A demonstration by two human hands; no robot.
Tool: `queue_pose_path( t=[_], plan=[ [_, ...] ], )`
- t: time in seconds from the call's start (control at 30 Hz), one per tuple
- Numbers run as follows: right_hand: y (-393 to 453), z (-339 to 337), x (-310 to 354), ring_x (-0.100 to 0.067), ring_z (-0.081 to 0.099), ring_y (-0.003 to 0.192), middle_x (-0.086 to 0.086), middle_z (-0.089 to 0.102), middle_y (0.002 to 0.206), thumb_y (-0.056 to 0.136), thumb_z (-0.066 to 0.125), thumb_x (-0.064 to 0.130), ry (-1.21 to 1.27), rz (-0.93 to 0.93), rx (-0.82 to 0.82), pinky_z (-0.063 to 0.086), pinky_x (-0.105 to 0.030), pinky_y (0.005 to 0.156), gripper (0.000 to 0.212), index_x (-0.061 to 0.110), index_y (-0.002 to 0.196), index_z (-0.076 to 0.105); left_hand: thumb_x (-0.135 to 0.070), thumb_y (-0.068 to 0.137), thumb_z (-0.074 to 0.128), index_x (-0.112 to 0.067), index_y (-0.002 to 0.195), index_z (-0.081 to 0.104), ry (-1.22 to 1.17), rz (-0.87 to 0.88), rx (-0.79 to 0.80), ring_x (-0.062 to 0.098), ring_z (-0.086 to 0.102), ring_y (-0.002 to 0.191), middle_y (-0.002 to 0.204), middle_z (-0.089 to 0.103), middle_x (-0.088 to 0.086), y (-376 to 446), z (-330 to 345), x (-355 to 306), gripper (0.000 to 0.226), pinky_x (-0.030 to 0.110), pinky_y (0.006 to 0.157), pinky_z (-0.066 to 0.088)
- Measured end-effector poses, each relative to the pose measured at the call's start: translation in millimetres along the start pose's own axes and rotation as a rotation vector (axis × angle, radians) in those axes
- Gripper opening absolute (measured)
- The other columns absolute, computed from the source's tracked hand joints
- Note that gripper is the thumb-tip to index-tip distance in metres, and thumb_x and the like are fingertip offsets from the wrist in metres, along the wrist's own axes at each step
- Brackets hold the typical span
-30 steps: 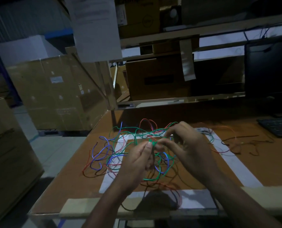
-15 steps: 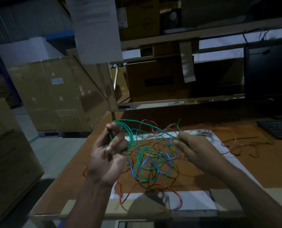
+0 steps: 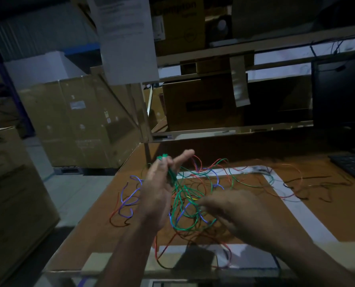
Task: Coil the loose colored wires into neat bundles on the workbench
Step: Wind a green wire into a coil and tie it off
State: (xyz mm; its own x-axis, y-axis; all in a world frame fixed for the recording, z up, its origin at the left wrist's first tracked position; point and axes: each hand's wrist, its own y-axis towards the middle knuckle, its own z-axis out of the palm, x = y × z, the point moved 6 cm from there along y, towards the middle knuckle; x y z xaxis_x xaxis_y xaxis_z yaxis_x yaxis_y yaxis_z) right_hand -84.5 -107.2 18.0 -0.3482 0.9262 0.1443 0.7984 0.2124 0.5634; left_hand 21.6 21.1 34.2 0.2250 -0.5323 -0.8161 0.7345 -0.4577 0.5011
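Left hand (image 3: 156,195) raised, gripping green wire (image 3: 171,175), right hand (image 3: 232,210) over wire tangle (image 3: 193,204)

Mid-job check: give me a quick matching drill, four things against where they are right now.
Things:
1. green wire
2. blue wire
3. keyboard
4. right hand

Places:
A. far right edge of the bench
B. low over the tangle's near side
C. held up in the left hand
D. lying on the bench, left of the left hand

Pairs: 1-C, 2-D, 3-A, 4-B
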Motion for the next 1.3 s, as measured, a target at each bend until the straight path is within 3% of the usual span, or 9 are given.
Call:
queue_pose_path(
  t=[0.13, 0.27, 0.53, 0.67, 0.8, 0.97, 1.07, 1.2, 1.3],
  plan=[
    [4.5, -23.9, -0.8, -0.002, 0.06, 0.071, 0.019, 0.062, 0.084, 0.097, 0.04, 0.049, 0.096, 0.048, -0.224, 0.052, -0.022, 0.056, 0.028, 0.034, 0.106, 0.061, -0.026, 0.113, 0.034, -0.017, 0.094, 0.061, 0.432, -0.041, 0.107, 0.009, 0.066, 0.09, 0.086, 0.071, -0.008, -13.1, 15.9, 12.5, 0.034, 0.031, 0.091, 0.048],
    [7.2, -43.2, -10.4, -0.003, 0.05, 0.06, 0.018, 0.047, 0.069, 0.089, 0.063, 0.049, 0.1, 0.101, -0.41, 0.041, -0.018, 0.05, 0.023, 0.027, 0.095, 0.059, -0.033, 0.112, 0.037, 0.005, 0.099, 0.055, 0.484, -0.123, 0.194, 0.014, 0.051, 0.059, 0.063, 0.055, -0.003, -21.9, 25.5, 20.3, 0.043, 0.027, 0.059, 0.044],
    [15.2, -29.9, -46.2, -0.013, 0.052, 0.057, 0.004, 0.056, 0.067, 0.09, 0.051, 0.062, 0.213, 0.16, -0.298, 0.046, -0.039, 0.048, 0.029, 0.033, 0.091, 0.052, -0.028, 0.105, 0.046, -0.009, 0.093, 0.065, -0.34, -0.28, 0.189, -0.002, 0.027, 0.041, 0.061, 0.037, -0.008, -19.7, 19.5, 11.0, 0.029, 0.016, 0.042, 0.024],
    [7.1, -4.6, -72.2, -0.013, 0.05, 0.059, 0.005, 0.051, 0.064, 0.096, 0.043, 0.061, 0.055, 0.236, -0.135, 0.041, -0.042, 0.054, 0.031, 0.032, 0.087, 0.043, -0.025, 0.114, 0.026, -0.011, 0.1, 0.058, -0.745, -0.284, 0.277, 0.005, 0.027, 0.046, 0.067, 0.049, -0.006, -16.9, 8.4, -4.1, 0.037, 0.023, 0.047, 0.025],
    [-0.5, 10.1, -85.7, -0.01, 0.051, 0.064, 0.006, 0.051, 0.067, 0.094, 0.036, 0.06, 0.161, 0.286, 0.018, 0.041, -0.035, 0.059, 0.034, 0.033, 0.076, 0.045, -0.022, 0.114, 0.032, -0.005, 0.115, 0.059, -0.74, -0.205, 0.227, 0.008, 0.022, 0.047, 0.06, 0.05, -0.004, -5.7, -15.0, -25.8, 0.032, 0.027, 0.049, 0.026],
    [4.6, -22.8, -91.7, -0.006, 0.061, 0.063, 0.008, 0.064, 0.077, 0.106, 0.044, 0.026, 0.584, 0.356, -0.392, 0.051, -0.029, 0.058, 0.019, 0.021, 0.096, 0.06, -0.027, 0.116, 0.025, -0.001, 0.139, 0.045, -0.883, -0.233, 0.202, 0.006, 0.029, 0.054, 0.066, 0.051, -0.002, -3.8, -18.2, -15.4, 0.04, 0.027, 0.054, 0.042],
    [3.4, -25.5, -84.7, 0.0, 0.058, 0.064, 0.024, 0.063, 0.079, 0.107, 0.047, 0.023, 0.438, 0.365, -0.497, 0.043, -0.017, 0.056, 0.017, 0.024, 0.11, 0.063, -0.026, 0.115, 0.031, -0.008, 0.132, 0.054, -0.881, -0.212, 0.084, 0.004, 0.04, 0.056, 0.073, 0.056, -0.006, -4.5, -18.6, -5.0, 0.033, 0.021, 0.057, 0.043],
    [-1.9, 0.5, -62.6, -0.005, 0.063, 0.09, 0.012, 0.072, 0.108, 0.103, 0.051, 0.029, -0.087, 0.25, -0.069, 0.052, -0.028, 0.074, 0.023, 0.033, 0.122, 0.064, -0.02, 0.11, 0.04, -0.011, 0.099, 0.075, -0.829, -0.086, -0.164, 0.012, 0.076, 0.09, 0.103, 0.078, 0.001, -0.4, -22.4, -13.9, 0.038, 0.023, 0.077, 0.061],
    [-4.8, 13.4, -41.0, -0.006, 0.062, 0.107, 0.015, 0.068, 0.122, 0.104, 0.05, 0.033, -0.119, 0.181, 0.204, 0.05, -0.025, 0.087, 0.028, 0.037, 0.13, 0.061, -0.021, 0.112, 0.034, -0.013, 0.101, 0.065, -0.603, -0.012, -0.148, 0.028, 0.066, 0.125, 0.126, 0.073, 0.015, 4.8, -14.2, -20.0, 0.034, 0.043, 0.105, 0.054]
  ],
)
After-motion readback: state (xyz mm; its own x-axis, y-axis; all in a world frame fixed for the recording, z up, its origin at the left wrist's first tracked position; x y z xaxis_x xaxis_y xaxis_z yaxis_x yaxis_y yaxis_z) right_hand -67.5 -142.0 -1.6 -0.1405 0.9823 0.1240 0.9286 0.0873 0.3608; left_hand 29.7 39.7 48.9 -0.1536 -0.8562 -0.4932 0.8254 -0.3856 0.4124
